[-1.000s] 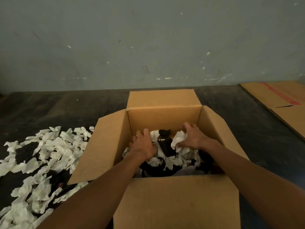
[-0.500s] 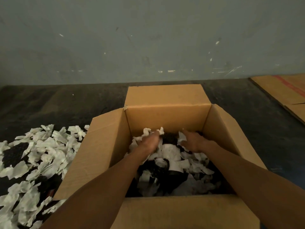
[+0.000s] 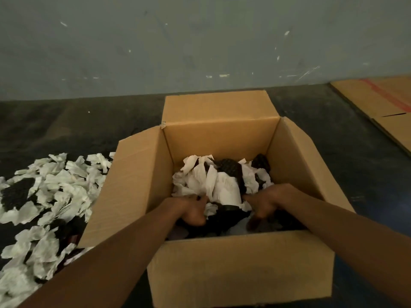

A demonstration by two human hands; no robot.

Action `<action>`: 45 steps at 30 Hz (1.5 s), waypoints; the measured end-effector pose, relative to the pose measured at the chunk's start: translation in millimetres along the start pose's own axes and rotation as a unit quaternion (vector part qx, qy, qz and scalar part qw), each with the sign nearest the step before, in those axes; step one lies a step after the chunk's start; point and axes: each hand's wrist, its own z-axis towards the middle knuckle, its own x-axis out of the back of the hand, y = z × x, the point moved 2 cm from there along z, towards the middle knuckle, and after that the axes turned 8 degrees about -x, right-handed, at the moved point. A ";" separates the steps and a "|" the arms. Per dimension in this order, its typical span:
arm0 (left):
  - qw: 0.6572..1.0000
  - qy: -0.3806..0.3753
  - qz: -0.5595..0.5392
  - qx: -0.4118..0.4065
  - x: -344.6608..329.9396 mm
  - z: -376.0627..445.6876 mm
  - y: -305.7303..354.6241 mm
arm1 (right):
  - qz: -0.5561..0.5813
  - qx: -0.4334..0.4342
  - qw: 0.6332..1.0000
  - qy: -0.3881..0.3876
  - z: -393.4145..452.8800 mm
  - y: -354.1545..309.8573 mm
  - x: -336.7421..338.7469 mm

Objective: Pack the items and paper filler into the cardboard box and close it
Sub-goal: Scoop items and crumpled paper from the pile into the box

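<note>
Cardboard box [image 3: 222,141] centre frame on dark floor [image 3: 66,125], all four flaps open. Inside: white paper filler [image 3: 213,183] mixed with dark items [image 3: 229,170]. Left hand [image 3: 191,211] lower-centre inside box, fingers curled into filler near front wall; grasp unclear. Right hand [image 3: 266,202] beside it, fingers bent down among dark items, hold cannot tell. Loose paper pile [image 3: 51,192] left of frame. Flattened cardboard [image 3: 382,103] upper right.

Fingertips of left hand [image 3: 193,210] and right hand [image 3: 265,202] buried in paper filler [image 3: 222,185] and dark items [image 3: 229,215], grip unclear. Box [image 3: 240,270] bottom hidden. Loose paper pile [image 3: 51,196] and flat cardboard [image 3: 387,103] cut off by the edges.
</note>
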 end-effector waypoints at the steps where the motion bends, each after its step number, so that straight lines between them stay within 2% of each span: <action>1: 1.000 -0.002 0.010 0.000 -1.8 -2.3 2.2 | -0.005 0.000 1.000 0.009 -2.4 -2.2 -0.2; 4: 1.000 0.009 -0.022 -0.005 0.3 -15.2 6.5 | 0.004 -0.001 1.000 0.005 -9.3 -2.8 -2.3; 12: 0.997 -0.065 -0.027 -0.015 -12.2 -52.7 16.6 | 0.011 -0.006 1.000 -0.017 -38.5 -19.5 -23.0; 14: 1.000 -0.025 0.015 -0.006 1.1 -54.0 17.1 | 0.057 -0.007 0.997 0.042 -44.2 -13.8 -5.2; 17: 0.981 0.151 0.116 0.035 17.2 -51.4 21.8 | 0.095 -0.039 0.979 0.174 -41.3 -9.6 14.1; 18: 0.975 0.195 0.104 0.038 16.4 -46.4 22.1 | 0.094 -0.053 0.977 0.185 -34.5 -9.0 13.8; 19: 0.977 0.201 0.060 0.032 12.3 -39.5 21.3 | 0.088 -0.054 0.979 0.177 -28.7 -9.9 10.7; 22: 0.989 0.106 -0.103 0.018 -12.0 -5.7 12.2 | 0.058 -0.049 0.992 0.100 2.8 -9.9 -12.5; 23: 0.985 0.098 -0.143 0.011 -18.1 3.3 10.0 | 0.067 -0.037 0.993 0.090 15.7 -7.7 -19.7; 26: 0.946 0.149 -0.285 -0.044 -16.0 12.9 8.5 | 0.091 0.002 0.991 0.095 31.5 0.3 -23.2; 28: 0.930 0.175 -0.320 -0.050 -5.2 11.2 7.2 | 0.114 0.014 0.986 0.118 32.8 6.8 -17.0; 29: 0.936 0.181 -0.300 -0.041 -0.3 10.2 5.1 | 0.126 0.014 0.982 0.139 33.3 9.4 -12.9; 32: 0.982 0.142 -0.124 -0.011 16.8 -5.8 5.5 | 0.160 -0.004 0.971 0.178 16.1 14.0 5.4; 34: 0.988 0.151 -0.038 -0.010 24.3 -27.0 12.4 | 0.162 -0.009 0.967 0.197 -10.0 12.0 16.4; 36: 0.983 0.181 -0.005 -0.007 24.6 -45.5 18.5 | 0.122 -0.007 0.976 0.179 -36.5 7.5 18.0; 37: 0.984 0.179 -0.001 -0.011 20.6 -52.4 22.3 | 0.087 -0.010 0.987 0.138 -47.9 3.8 12.5; 39: 0.994 0.110 -0.005 -0.024 3.8 -59.0 30.4 | 0.002 -0.016 1.000 0.026 -58.3 -5.0 -11.0; 41: 1.000 -0.005 -0.026 -0.015 -16.7 -59.9 36.5 | -0.031 -0.031 0.998 -0.044 -55.7 -11.9 -36.6; 43: 0.996 -0.076 -0.056 -0.002 -32.4 -54.9 39.0 | -0.006 -0.047 0.997 -0.065 -54.1 -17.8 -50.6; 45: 0.994 -0.091 -0.063 -0.003 -36.3 -53.7 40.3 | 0.002 -0.039 0.997 -0.065 -57.4 -20.1 -49.8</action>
